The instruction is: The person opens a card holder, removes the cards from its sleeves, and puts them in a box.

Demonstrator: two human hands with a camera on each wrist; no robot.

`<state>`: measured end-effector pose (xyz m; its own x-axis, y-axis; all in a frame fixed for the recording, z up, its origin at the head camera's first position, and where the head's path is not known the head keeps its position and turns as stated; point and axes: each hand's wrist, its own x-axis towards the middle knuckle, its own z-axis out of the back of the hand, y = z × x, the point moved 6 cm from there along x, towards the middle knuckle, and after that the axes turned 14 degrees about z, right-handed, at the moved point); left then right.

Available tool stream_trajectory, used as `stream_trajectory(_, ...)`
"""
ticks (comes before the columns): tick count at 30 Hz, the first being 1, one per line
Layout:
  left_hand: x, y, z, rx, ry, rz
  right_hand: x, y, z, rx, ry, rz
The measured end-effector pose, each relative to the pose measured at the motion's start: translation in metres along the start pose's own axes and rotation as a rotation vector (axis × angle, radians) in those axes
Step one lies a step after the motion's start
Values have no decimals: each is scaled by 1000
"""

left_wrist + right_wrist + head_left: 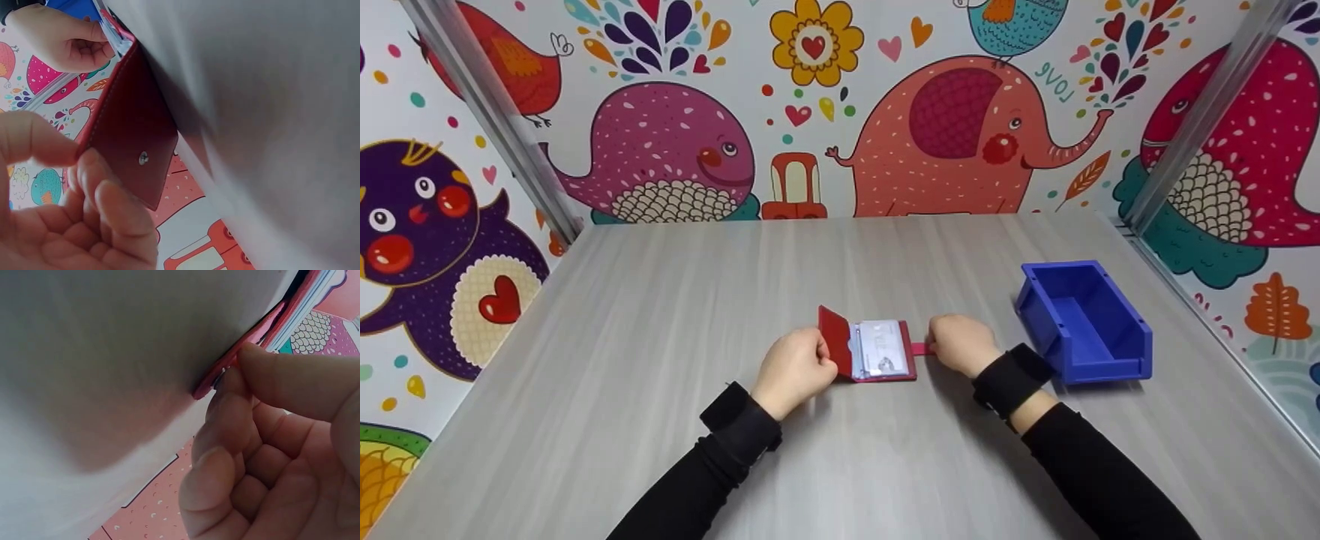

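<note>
A red card holder point(911, 352) lies open on the table, with clear sleeves point(883, 349) and a printed card inside. Its left cover point(834, 341) is tilted up, and my left hand point(797, 367) pinches that cover's edge between thumb and fingers. In the left wrist view a metal snap stud point(143, 158) shows on the outside of the cover point(129, 124). My right hand point(962, 343) pinches the red closure strap point(919, 349) at the right side. Seen from the right wrist, the strap point(216, 374) runs low along the table under the thumb and fingertips.
A blue plastic bin point(1084, 322) stands on the table just right of my right hand. The wood-grain table point(697, 285) meets printed cartoon walls point(802, 112) at the back and sides, with metal posts point(495, 112) at the corners.
</note>
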<state>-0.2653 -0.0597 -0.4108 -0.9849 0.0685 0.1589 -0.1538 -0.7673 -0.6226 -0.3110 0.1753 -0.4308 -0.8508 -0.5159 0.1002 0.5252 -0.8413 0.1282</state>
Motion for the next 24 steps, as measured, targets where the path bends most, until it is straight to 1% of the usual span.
stream_trajectory(13,0,10,-2,23,47,5,0,-1,-1,-1,-6,7)
stream_trajectory(19,1,14,-3,77,77,24,0,0,-1,-7,-3,9)
stream_trajectory(24,1,16,-3,111,89,16,0,-1,-2,-13,-3,15)
